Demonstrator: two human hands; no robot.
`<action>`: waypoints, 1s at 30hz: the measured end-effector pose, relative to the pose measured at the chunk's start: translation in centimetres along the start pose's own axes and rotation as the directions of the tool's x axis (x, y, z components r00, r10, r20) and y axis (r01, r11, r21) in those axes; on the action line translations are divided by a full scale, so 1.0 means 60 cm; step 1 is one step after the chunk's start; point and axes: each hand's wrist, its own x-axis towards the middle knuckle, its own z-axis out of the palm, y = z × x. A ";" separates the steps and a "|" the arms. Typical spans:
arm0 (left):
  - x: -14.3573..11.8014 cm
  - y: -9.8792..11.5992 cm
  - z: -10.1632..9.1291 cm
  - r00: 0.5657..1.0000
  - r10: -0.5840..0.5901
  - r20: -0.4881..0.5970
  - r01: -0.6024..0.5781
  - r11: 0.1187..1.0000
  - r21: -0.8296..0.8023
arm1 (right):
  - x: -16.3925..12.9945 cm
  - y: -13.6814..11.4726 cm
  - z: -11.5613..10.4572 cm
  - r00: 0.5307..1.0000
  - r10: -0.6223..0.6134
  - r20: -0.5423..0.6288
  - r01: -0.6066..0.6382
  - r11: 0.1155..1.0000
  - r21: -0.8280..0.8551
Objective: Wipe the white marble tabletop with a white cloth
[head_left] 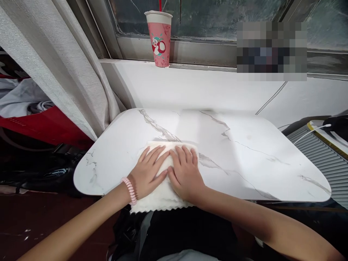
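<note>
Head view is the only one I have, and I read it as follows. Both hands lie flat, fingers spread and palms down, on a folded white towel (163, 197); neither grips it. My left hand (148, 172) covers the towel's left half and my right hand (185, 174) the right half, thumbs touching or nearly so at the middle. A pink coil band (130, 191) sits on the left wrist. The towel rests at the near edge of a white marble-patterned table (244, 159), with its scalloped lower edge hanging just over that edge; most of its top face is hidden under the hands, so I cannot count the folds. Below the table a dark bag or garment (176, 232) shows, too dim to identify. A pink paper cup (160, 38) with a white lid stands on the window sill, well apart from the hands. A grey curtain (51, 61) hangs at left, cut off by the frame. At right, a grey ribbed appliance (318, 156) with a white cable is only partly in view. One patch by the window is pixelated and unreadable.
</note>
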 end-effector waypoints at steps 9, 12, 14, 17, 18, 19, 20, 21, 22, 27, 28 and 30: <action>0.037 -0.061 -0.006 0.996 -0.077 0.047 0.076 0.997 0.022 | 0.075 0.009 0.024 1.000 -0.020 0.008 0.020 1.000 0.024; 0.098 -0.092 0.001 0.995 -0.079 0.068 0.079 0.997 -0.007 | 0.121 0.031 0.035 0.999 0.047 -0.016 -0.047 0.999 -0.020; 0.145 -0.118 0.006 0.994 -0.073 0.076 0.076 0.996 -0.035 | 0.158 0.046 0.044 0.995 0.093 -0.030 -0.094 0.995 -0.039; 0.210 -0.157 0.015 0.995 -0.082 0.054 0.086 0.994 -0.071 | 0.216 0.073 0.056 0.990 0.136 -0.044 -0.138 0.990 -0.041; 0.230 -0.168 0.018 0.996 -0.083 0.043 0.086 0.993 -0.080 | 0.234 0.082 0.059 0.989 0.140 -0.051 -0.142 0.989 -0.038; 0.248 -0.179 0.021 0.996 -0.084 0.028 0.086 0.992 -0.089 | 0.252 0.092 0.062 0.988 0.141 -0.059 -0.143 0.989 -0.035; 0.266 -0.190 0.025 0.996 -0.086 0.012 0.087 0.991 -0.099 | 0.268 0.102 0.065 0.988 0.141 -0.067 -0.144 0.989 -0.032; 0.282 -0.200 0.028 0.996 -0.089 -0.003 0.088 0.990 -0.108 | 0.284 0.111 0.068 0.987 0.144 -0.075 -0.146 0.989 -0.029; 0.296 -0.210 0.031 0.996 -0.093 -0.015 0.091 0.989 -0.120 | 0.298 0.119 0.071 0.985 0.150 -0.083 -0.153 0.988 -0.029; 0.354 -0.260 0.042 0.994 -0.102 -0.039 0.093 0.975 -0.201 | 0.354 0.138 0.084 0.973 0.199 -0.114 -0.206 0.977 -0.053; 0.362 -0.269 0.043 0.994 -0.103 -0.045 0.092 0.974 -0.208 | 0.363 0.139 0.086 0.972 0.200 -0.120 -0.208 0.977 -0.056; 0.373 -0.286 0.043 0.993 -0.107 -0.054 0.093 0.973 -0.211 | 0.382 0.140 0.093 0.972 0.195 -0.133 -0.205 0.977 -0.065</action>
